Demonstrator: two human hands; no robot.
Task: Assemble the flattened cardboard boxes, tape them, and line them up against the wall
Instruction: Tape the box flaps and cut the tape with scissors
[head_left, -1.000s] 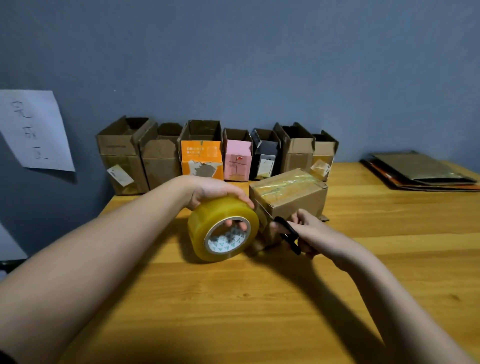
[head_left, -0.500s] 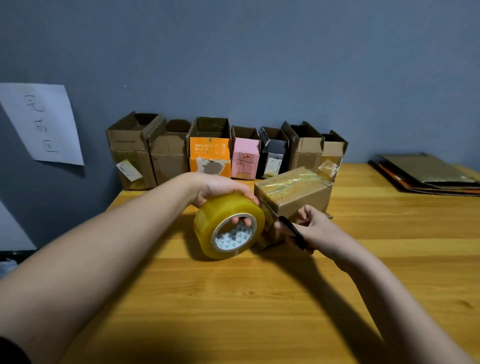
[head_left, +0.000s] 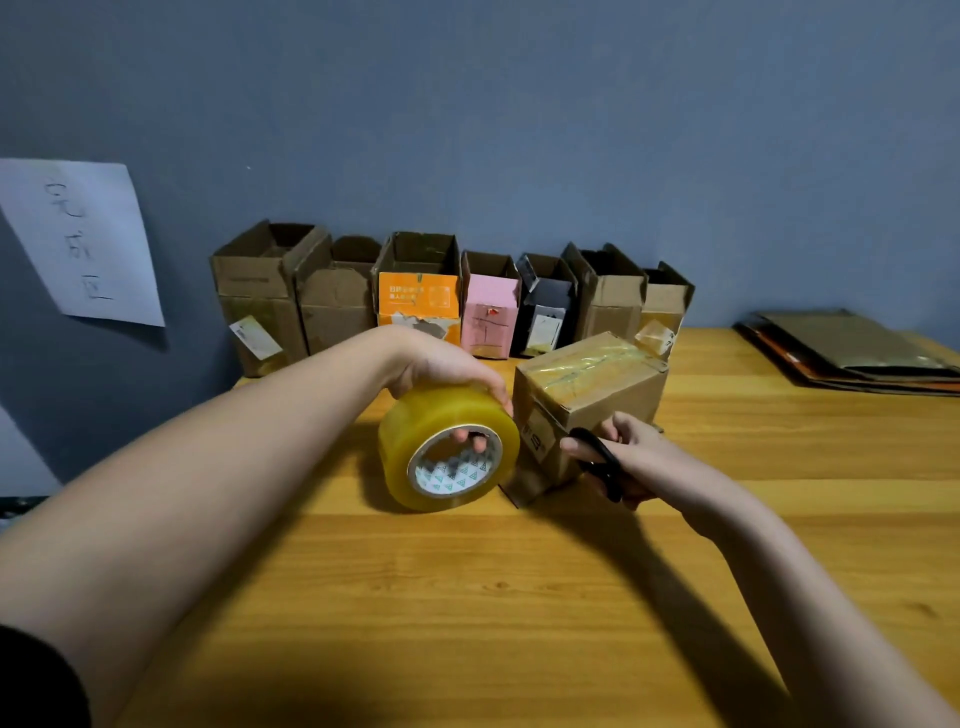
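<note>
The left hand grips the tape roll beside the brown box near the tabletop middle, likely keeping the strip taut, while the right hand clasps black scissors at the box's front face, ready to cut

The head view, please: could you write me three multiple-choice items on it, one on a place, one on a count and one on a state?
1. Where does the stack of flattened boxes lie?
A. far right of the table
B. on the floor
C. under the tape roll

2. How many boxes stand in the row against the wall?
A. four
B. seven
C. ten

3. What does the left hand do?
A. rests flat on the table
B. grips the tape roll
C. hangs idle

Key: 1 A, it lies flat at the table's far right edge. 2 B, seven open tops stand side by side. 3 B, its fingers curl into the roll's core.
</note>
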